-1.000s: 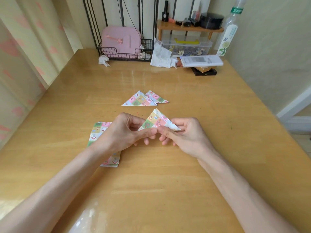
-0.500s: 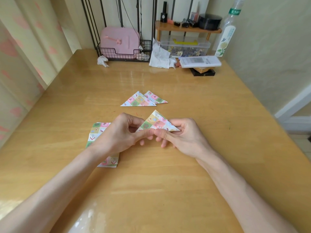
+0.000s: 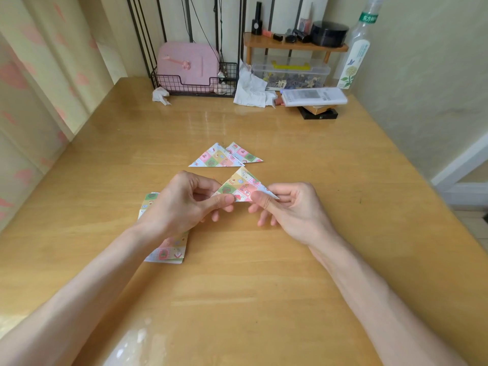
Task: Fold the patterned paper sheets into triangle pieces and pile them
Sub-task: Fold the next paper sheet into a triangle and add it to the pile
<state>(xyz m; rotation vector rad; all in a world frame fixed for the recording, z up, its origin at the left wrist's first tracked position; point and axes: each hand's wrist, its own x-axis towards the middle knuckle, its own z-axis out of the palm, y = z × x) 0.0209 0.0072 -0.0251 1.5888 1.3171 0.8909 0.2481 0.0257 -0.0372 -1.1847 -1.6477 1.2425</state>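
- Folded triangle (image 3: pixel 241 184): held just above the table (image 3: pixel 343 260), between the two hands. Its long edge runs left to right, dipping slightly toward the right, and its apex points away from the person.
- Left hand (image 3: pixel 182 204): thumb and forefinger pinch the left corner of the long edge; the other fingers are curled beneath.
- Right hand (image 3: pixel 290 210): thumb on top and fingers below pinch the right corner.
- Pile of finished triangles (image 3: pixel 224 157): two overlapping pieces lie flat just beyond the held piece. Their long edges are near parallel to the held piece's, and their apexes also point away. The pile sits slightly nearer the left hand, so placing probably needs only a short forward carry with no turn.
- Stack of unfolded sheets (image 3: pixel 169 253): lies flat on the near left, partly hidden under the left wrist.
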